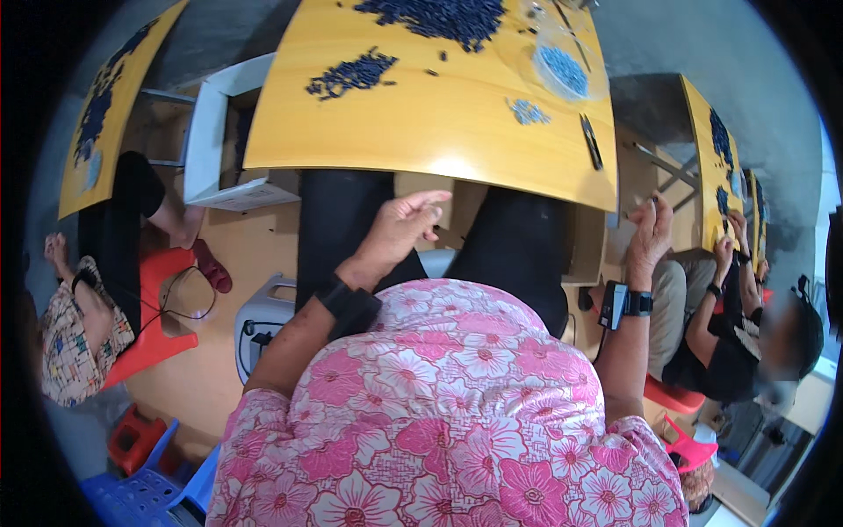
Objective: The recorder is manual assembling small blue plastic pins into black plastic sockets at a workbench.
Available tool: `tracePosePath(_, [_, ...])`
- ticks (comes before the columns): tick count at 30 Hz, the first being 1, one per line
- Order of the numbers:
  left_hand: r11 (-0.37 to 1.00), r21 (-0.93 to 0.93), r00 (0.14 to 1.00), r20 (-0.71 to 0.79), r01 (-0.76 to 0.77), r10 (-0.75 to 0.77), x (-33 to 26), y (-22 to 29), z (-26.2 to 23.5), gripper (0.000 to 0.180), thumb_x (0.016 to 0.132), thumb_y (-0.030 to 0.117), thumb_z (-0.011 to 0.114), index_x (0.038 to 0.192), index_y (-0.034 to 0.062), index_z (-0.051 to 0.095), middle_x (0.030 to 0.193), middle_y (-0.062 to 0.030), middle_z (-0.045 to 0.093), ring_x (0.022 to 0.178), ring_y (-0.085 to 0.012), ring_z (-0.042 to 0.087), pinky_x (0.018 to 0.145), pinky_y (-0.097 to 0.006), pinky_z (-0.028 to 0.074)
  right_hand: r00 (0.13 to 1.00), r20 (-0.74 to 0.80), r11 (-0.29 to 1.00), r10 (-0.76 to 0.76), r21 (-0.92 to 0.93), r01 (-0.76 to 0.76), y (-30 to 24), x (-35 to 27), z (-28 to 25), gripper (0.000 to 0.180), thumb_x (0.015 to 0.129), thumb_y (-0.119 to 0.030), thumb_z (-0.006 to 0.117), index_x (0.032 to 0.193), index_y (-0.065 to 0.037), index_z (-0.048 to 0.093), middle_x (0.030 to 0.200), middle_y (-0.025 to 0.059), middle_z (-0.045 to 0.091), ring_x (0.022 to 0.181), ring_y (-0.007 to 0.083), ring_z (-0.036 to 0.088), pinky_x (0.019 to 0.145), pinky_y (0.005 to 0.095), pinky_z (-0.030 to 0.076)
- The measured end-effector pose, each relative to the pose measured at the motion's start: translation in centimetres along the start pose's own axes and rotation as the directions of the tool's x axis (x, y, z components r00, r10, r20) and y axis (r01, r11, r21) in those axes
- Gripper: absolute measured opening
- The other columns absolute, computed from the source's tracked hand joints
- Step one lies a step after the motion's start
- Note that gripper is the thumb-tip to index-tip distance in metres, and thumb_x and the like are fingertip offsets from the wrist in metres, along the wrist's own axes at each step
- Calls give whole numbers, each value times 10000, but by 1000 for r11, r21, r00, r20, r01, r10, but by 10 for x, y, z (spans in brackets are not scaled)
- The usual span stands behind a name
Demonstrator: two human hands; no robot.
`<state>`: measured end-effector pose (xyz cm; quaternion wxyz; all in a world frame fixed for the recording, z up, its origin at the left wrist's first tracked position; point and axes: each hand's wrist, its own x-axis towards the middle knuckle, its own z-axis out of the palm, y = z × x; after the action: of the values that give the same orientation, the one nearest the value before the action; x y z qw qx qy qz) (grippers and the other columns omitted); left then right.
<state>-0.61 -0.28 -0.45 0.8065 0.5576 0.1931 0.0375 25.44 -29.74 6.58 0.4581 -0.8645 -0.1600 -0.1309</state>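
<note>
Beside the near right corner of the counter (457,132): right hand (650,235) raised, fingertips drawn together in a pinch, perhaps on a tiny dark piece. Too small to tell whether the grip holds anything. Left hand (399,230) below the counter's near edge, over the lap, fingers loosely curled, grip released and empty.

Judging by this: best to keep the pinch light and at the very fingertips, bring the free hand up to steady, and work over the counter rather than over the lap, lest a small part drop to the floor.

Out on the counter, well apart from both hands: two heaps of dark pieces, a smaller one (351,75) and a larger one (435,18). Two blue-grey heaps too, one big (562,70), one little (527,111). One slim dark tool (590,140) near the right edge.

Two black wristbands, left (347,303) and right (628,303). Two more yellow counters, far left (114,97) and far right (707,149), each with a seated co-worker alongside.
</note>
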Motion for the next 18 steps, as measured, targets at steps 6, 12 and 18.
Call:
tracePosePath(6, [999,-39,1000,7,21,-20,0,5,4,350,920,177,539,1242,42,562,880,59,546,754,-22,498,714,-199,456,973,195,985,124,-147,-96,88,1,8,295,856,-11,535,1151,2,551,816,59,598,670,121,566,624,256,476])
tracePosePath(12, [1000,9,1000,-4,17,-17,-1,6,2,347,947,185,498,1241,6,548,860,22,547,724,-56,521,693,-233,494,995,58,992,83,94,-88,39,24,25,235,872,-26,561,1100,-6,613,956,64,654,715,78,560,613,214,465])
tracePosePath(18, [998,-15,998,15,69,-69,4,9,4,383,899,171,523,1244,7,553,964,-15,604,709,-67,539,693,-222,466,956,182,946,-232,272,178,-81,21,72,136,876,-18,592,996,14,648,899,12,618,756,67,553,617,207,461])
